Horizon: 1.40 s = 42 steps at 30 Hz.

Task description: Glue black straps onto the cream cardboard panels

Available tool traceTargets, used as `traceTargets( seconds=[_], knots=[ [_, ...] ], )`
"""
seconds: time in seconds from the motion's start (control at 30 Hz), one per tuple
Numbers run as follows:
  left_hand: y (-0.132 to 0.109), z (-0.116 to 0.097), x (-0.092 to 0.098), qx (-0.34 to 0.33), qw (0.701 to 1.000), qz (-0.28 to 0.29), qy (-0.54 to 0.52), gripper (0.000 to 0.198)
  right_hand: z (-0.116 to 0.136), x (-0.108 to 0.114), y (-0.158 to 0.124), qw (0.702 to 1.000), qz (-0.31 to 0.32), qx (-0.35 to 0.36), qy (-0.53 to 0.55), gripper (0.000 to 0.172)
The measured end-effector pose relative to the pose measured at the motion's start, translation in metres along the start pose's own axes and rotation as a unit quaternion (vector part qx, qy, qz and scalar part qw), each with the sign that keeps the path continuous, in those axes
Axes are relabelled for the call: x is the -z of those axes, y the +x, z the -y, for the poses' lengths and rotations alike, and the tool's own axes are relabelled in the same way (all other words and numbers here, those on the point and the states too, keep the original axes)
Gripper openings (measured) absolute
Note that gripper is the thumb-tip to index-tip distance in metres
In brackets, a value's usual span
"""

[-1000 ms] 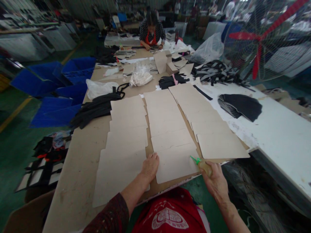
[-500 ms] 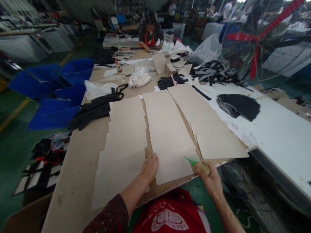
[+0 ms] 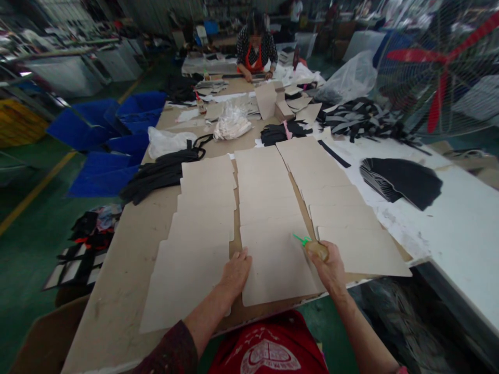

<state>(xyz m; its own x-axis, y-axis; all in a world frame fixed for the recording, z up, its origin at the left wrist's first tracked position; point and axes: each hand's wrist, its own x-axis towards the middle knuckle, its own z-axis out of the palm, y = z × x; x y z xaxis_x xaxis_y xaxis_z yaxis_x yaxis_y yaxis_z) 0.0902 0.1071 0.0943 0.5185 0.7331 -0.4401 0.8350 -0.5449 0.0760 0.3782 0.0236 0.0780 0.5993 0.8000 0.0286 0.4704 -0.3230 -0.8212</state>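
My right hand (image 3: 329,262) is wrapped round a squeeze bottle (image 3: 317,251) of yellowish liquid with a green nozzle (image 3: 300,239). The nozzle points left, over the front beige cardboard sheet (image 3: 278,275) in the middle column. At that sheet's left edge is my left hand (image 3: 237,269), fingers bent and close together on the edge; the thumb is hard to see. To the left lies another column of overlapping cardboard sheets (image 3: 191,265), and to the right a third column of sheets (image 3: 362,249).
Black fabric pieces (image 3: 163,171) lie left of the sheets, beside plastic bags (image 3: 232,122). A stack of black pieces (image 3: 405,179) rests on the white table at right. Behind it stands a fan (image 3: 440,62). Blue bins (image 3: 101,171) stand left. Across the table a person (image 3: 255,52) works.
My view has turned a little left. The bottle in my right hand has moved slightly away from the table's front edge. The middle front sheet now covers more of the one behind it.
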Motion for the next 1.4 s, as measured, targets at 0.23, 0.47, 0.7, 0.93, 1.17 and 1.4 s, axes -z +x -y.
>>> traceTargets(
  seconds=[0.23,0.47,0.7,0.93,1.17,1.4],
  knots=[
    [0.000,-0.003,0.004,0.017,1.000,0.007,-0.003,0.039,0.007,0.009,0.022,0.986,0.075,0.063,-0.135,0.036],
    [-0.003,-0.008,0.010,0.033,0.999,0.013,0.003,0.042,0.005,0.031,0.038,0.972,0.117,0.094,-0.181,0.029],
    [0.001,-0.004,0.001,0.046,0.999,0.021,-0.001,0.046,-0.009,0.034,0.049,0.979,0.163,0.084,-0.087,0.030],
    [0.002,-0.006,0.000,0.059,0.998,0.020,-0.010,0.049,-0.014,0.017,0.058,0.985,0.154,0.073,-0.020,0.033],
    [0.004,-0.005,-0.005,0.084,0.996,0.017,-0.040,0.054,0.007,-0.002,0.058,0.973,0.157,-0.056,0.160,0.053],
    [0.003,-0.005,-0.006,0.087,0.994,0.017,-0.060,0.066,0.031,-0.040,0.042,0.948,0.278,0.129,0.082,0.033]
  ],
)
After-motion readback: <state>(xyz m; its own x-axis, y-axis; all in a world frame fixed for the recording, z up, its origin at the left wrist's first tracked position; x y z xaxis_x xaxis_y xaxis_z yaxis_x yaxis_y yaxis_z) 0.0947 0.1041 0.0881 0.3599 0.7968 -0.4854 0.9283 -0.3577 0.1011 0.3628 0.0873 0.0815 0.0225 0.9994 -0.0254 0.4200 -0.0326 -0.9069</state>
